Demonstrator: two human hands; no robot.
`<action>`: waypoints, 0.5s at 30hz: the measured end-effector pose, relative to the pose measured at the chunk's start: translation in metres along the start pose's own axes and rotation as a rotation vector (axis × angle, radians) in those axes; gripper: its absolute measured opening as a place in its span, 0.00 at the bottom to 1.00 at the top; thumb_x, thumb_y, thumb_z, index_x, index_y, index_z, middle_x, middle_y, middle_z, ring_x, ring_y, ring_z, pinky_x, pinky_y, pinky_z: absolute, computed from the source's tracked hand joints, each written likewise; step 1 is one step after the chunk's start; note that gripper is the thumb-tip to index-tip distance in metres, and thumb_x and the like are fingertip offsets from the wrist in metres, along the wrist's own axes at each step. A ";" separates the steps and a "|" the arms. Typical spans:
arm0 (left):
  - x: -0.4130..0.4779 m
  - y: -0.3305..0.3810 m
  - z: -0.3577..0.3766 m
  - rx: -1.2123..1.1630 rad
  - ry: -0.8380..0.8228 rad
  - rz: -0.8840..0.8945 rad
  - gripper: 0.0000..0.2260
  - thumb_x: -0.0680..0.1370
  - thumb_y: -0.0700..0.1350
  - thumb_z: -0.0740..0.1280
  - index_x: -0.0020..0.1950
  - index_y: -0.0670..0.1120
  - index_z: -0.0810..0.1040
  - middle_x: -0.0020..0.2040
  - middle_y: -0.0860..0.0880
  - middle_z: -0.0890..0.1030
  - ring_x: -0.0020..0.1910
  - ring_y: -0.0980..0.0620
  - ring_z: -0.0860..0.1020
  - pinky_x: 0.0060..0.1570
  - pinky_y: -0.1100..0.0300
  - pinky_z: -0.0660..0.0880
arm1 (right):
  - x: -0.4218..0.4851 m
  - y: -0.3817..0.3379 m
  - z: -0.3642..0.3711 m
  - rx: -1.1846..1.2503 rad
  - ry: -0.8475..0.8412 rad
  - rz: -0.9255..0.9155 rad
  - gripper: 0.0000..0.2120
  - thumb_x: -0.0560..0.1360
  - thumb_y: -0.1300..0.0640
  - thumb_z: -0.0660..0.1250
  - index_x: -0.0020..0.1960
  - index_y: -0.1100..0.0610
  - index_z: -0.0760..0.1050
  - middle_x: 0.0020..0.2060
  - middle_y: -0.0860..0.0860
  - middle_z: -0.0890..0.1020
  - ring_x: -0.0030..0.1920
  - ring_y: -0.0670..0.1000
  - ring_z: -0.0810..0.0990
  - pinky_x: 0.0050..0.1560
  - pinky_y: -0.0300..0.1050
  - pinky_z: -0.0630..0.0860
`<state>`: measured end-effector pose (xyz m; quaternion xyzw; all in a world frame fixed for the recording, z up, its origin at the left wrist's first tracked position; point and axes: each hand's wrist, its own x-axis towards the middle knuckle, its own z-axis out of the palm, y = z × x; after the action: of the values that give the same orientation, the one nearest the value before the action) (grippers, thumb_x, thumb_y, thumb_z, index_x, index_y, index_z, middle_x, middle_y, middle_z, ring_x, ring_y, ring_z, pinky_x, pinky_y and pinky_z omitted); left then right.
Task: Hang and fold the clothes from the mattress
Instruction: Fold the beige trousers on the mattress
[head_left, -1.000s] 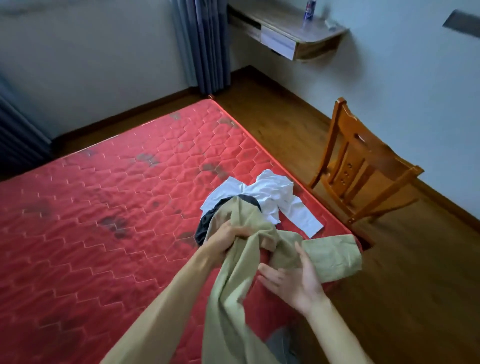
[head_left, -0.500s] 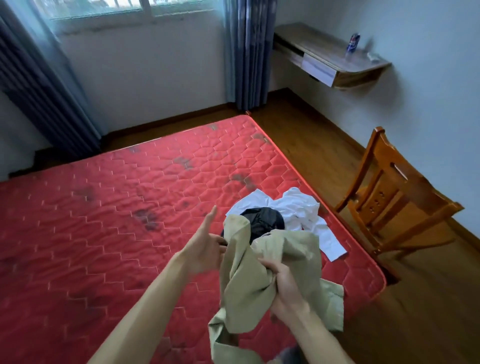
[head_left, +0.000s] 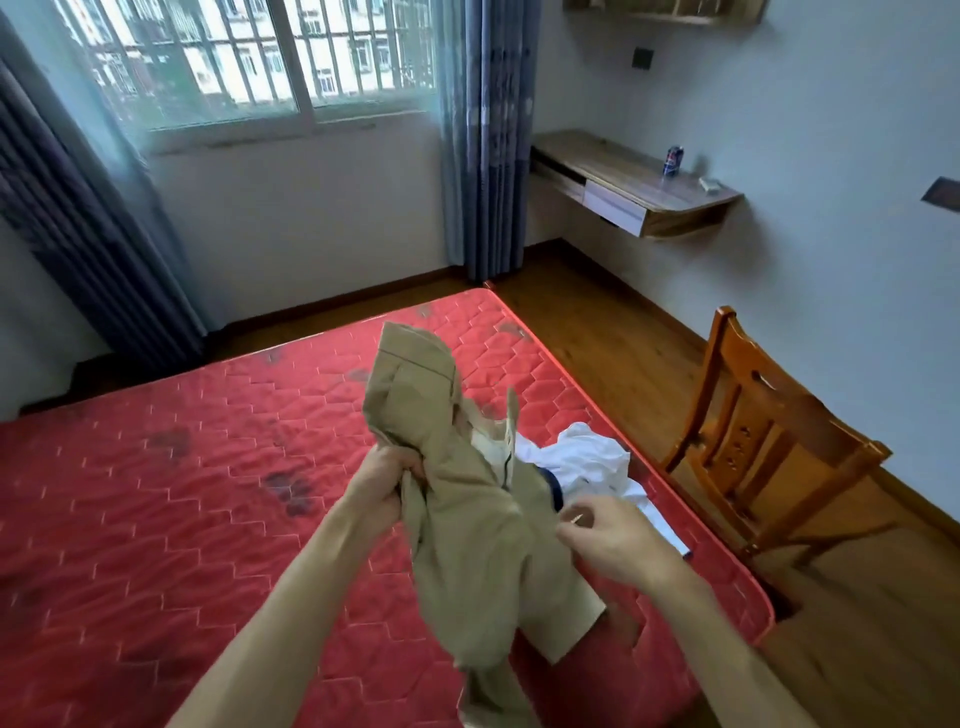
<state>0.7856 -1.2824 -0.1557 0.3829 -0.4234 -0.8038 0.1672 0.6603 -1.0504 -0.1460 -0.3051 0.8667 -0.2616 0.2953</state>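
Khaki trousers (head_left: 467, 545): held up in the air above the near right part of the red quilted mattress (head_left: 156, 519), not lying on it. The cloth is bunched. The waistband end stands uppermost, with the open fly facing right, and the rest hangs down past the bottom of the view.

Left hand (head_left: 387, 486): fingers curled tight round a gathered fold at the left side of the trousers. Firm grip.

Right hand (head_left: 608, 540): just beside the right edge of the trousers, fingers curled, thumb and forefinger tips close together. I cannot tell whether they pinch any cloth.

Behind the trousers, on the mattress near its right edge: a crumpled white garment (head_left: 587, 462). A dark garment (head_left: 553, 488) is partly under it, with only a narrow strip showing.

Mattress surface: several dark stains, mostly toward the middle and the far corner.

Right of the mattress, on the wooden floor (head_left: 597, 338): a wooden chair (head_left: 769, 457), standing upright, near the mattress edge.

Further back, right wall: a wall-mounted desk (head_left: 623, 182) with a pale drawer front. A blue drink can (head_left: 675, 161) stands upright on it, with a small pale object (head_left: 709, 184) near it, too small to identify.

Far wall: a barred window (head_left: 234, 57), a blue curtain (head_left: 485, 140) at its right and a darker curtain (head_left: 67, 234) at its left.
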 end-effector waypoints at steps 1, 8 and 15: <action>-0.007 0.007 0.002 -0.010 -0.028 0.037 0.21 0.60 0.28 0.56 0.51 0.36 0.75 0.40 0.39 0.80 0.37 0.42 0.80 0.46 0.48 0.79 | 0.007 -0.003 -0.007 0.021 0.070 -0.015 0.07 0.73 0.55 0.66 0.43 0.56 0.81 0.37 0.48 0.84 0.41 0.49 0.81 0.44 0.47 0.75; -0.060 0.054 0.008 -0.032 -0.197 0.174 0.17 0.64 0.29 0.57 0.37 0.43 0.84 0.30 0.45 0.80 0.27 0.51 0.79 0.30 0.60 0.78 | 0.055 0.006 0.010 0.323 -0.095 -0.024 0.27 0.70 0.55 0.78 0.65 0.53 0.71 0.53 0.47 0.80 0.50 0.44 0.80 0.44 0.31 0.75; -0.112 0.101 0.010 -0.184 -0.212 0.299 0.33 0.78 0.29 0.43 0.19 0.42 0.75 0.20 0.51 0.72 0.18 0.57 0.72 0.18 0.69 0.70 | 0.045 0.009 0.084 0.262 -0.338 -0.073 0.37 0.67 0.58 0.76 0.71 0.61 0.63 0.40 0.44 0.72 0.35 0.36 0.78 0.52 0.36 0.78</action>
<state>0.8448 -1.2695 -0.0177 0.2122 -0.4153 -0.8412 0.2735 0.6840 -1.0977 -0.2255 -0.3350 0.7518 -0.3275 0.4640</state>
